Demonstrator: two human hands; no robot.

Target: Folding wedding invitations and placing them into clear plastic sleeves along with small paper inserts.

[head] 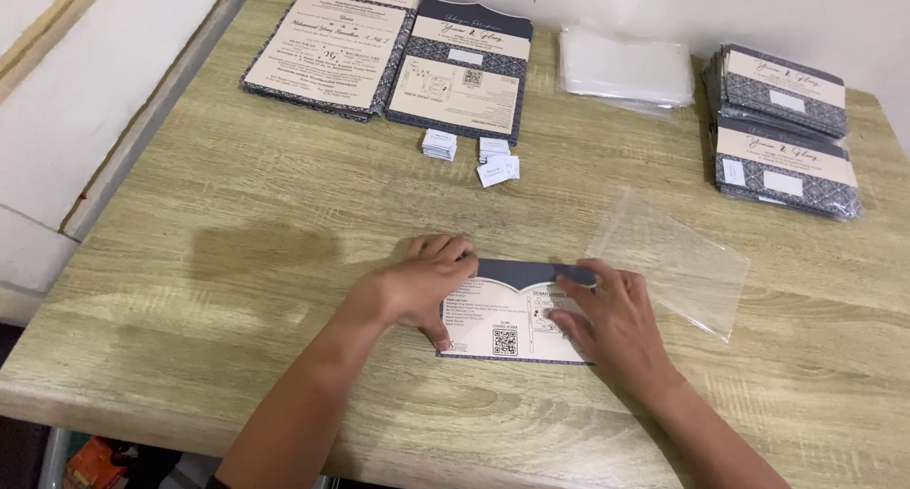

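— Inspector A: At lower centre of the frame, the left hand (422,285) is lying flat, fingers together, pressing the left edge of a folded invitation card (512,323) on the table (237,262).

— Inspector B: The right hand (611,323) is resting spread on the card's right edge, fingertips pressing down its dark flap.

— Inspector A: A clear plastic sleeve (673,257) is lying just right of the card. Small white labels (474,153) are sitting above centre.

— Inspector B: Card stacks (782,129) are lying at upper right.
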